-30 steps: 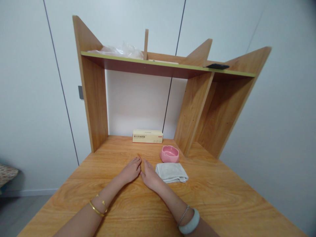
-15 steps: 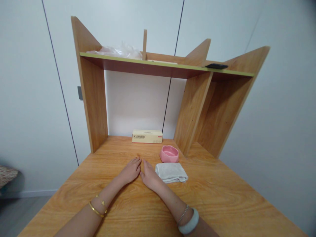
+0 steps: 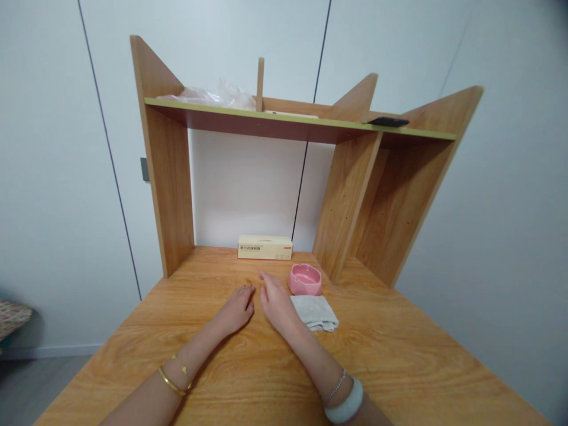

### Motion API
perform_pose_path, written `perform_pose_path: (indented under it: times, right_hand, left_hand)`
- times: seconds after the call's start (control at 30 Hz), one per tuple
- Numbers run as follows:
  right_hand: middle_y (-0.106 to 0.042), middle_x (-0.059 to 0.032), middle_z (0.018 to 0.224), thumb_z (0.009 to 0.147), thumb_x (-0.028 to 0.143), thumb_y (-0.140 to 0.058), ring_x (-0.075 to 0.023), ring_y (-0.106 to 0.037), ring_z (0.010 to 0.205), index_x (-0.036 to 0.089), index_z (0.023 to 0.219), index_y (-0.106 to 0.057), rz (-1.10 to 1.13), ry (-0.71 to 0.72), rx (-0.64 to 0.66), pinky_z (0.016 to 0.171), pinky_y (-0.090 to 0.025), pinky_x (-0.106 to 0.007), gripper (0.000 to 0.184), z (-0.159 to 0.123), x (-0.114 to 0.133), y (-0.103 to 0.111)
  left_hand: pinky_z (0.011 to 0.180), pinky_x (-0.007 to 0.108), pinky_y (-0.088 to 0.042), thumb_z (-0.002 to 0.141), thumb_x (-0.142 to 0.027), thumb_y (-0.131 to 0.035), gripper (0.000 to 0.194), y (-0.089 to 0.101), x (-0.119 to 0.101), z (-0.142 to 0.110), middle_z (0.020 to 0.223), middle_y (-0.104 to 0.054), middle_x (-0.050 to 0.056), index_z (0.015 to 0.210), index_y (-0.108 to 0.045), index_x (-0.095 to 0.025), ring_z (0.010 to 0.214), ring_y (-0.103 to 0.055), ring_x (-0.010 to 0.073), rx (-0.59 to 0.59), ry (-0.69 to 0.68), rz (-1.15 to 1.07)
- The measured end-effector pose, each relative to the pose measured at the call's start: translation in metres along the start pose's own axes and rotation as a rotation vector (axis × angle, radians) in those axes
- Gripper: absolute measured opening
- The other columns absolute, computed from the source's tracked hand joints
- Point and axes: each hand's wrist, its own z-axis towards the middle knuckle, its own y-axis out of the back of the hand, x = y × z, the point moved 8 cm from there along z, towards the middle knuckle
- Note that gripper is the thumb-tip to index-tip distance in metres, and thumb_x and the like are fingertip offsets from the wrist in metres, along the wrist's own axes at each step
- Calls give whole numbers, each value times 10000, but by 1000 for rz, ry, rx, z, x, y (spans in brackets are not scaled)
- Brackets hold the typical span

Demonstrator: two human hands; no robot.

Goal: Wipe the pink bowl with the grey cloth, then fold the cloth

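Observation:
My left hand (image 3: 238, 309) rests on the wooden desk (image 3: 248, 378) with its fingers stretched forward, holding nothing. Just to its right, my right hand (image 3: 276, 302) reaches a little farther, fingers extended and empty. Beside the right hand sits a pink bowl (image 3: 305, 280) with an angular outer wall. A folded light grey cloth (image 3: 316, 312) lies in front of the bowl, its left part hidden behind my right hand and wrist. Beyond both hands, a long cream box (image 3: 265, 248) with dark printed lettering stands at the back of the desk.
A wooden shelf unit (image 3: 171, 195) rises from the back of the desk. On its upper board lie a clear plastic bag (image 3: 217, 96) and a flat black object (image 3: 389, 122). An upright divider (image 3: 350, 204) stands right of the bowl. White panels form the background.
My right hand has moved forward, away from my left hand and toward the bowl, covering more of the cloth. My left hand has barely moved. The view has tilted slightly upward.

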Motion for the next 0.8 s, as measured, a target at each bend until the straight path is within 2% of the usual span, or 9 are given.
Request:
perform_pose_path:
  times: [0.07,0.13,0.2,0.3,0.37,0.43,0.53,0.63,0.8]
  right_hand:
    - [-579,-115,1120,796,96,-316,-197,-506,1064,117,1191,-474,-107,-82,-99,936,-366,-346,425,11,-13,30]
    - [-588,-116,1108,816,125,-324,-205,-523,1045,131,1177,-487,-228,-221,-114,916,-369,-335,396,17,-35,56]
    - [-620,-116,1042,841,182,-340,-204,-570,976,167,1197,-469,-336,-418,-49,851,-400,-316,379,16,-65,75]
    - [-624,-150,1022,866,286,-339,-236,-587,959,166,1236,-417,-459,-651,62,788,-420,-344,397,5,-107,92]
    - [-617,-188,1025,867,363,-338,-265,-580,975,124,1198,-454,-476,-741,152,780,-420,-369,424,-1,-128,93]
    - [-620,-198,1016,855,400,-360,-267,-578,983,108,1111,-529,-453,-772,216,778,-421,-355,423,-5,-142,89]
    - [-632,-196,993,841,297,-387,-250,-588,968,101,1016,-590,-430,-769,240,750,-425,-310,332,-5,-152,81]
    - [-630,-204,995,817,199,-390,-245,-591,958,78,979,-606,-412,-747,236,724,-422,-281,296,-1,-152,74]
    - [-642,-178,977,805,185,-410,-226,-596,932,87,936,-618,-342,-668,226,697,-417,-251,265,12,-131,48]
  left_hand:
    - [982,362,-303,724,-74,-397,401,8,-5,0,1178,-529,135,1107,-501,-122,1123,-448,217,-30,3,-6]
    - [910,328,-354,675,-27,-385,332,13,-15,0,1039,-581,105,943,-543,-142,1022,-497,203,4,-26,-32]
    - [780,254,-402,648,-4,-364,265,10,-30,-3,844,-605,48,776,-531,-166,845,-542,158,108,-89,-72]
    - [594,189,-382,650,-18,-372,203,3,-48,-9,643,-570,-14,661,-495,-179,618,-515,111,201,-138,-98]
    - [534,180,-345,661,-35,-385,180,-3,-57,-14,586,-550,-30,637,-492,-178,550,-479,98,243,-156,-106]
    - [508,179,-320,672,-48,-393,173,-8,-64,-17,566,-546,-33,628,-500,-176,523,-458,91,277,-168,-110]
    - [495,179,-302,675,-55,-401,173,-13,-67,-19,558,-548,-31,616,-513,-174,516,-446,89,315,-174,-107]
    - [495,178,-299,681,-66,-404,169,-15,-66,-18,577,-562,-26,624,-521,-173,524,-447,90,336,-167,-99]
    - [507,180,-315,688,-82,-405,171,-16,-65,-16,598,-581,-23,641,-541,-174,539,-464,96,358,-159,-89]
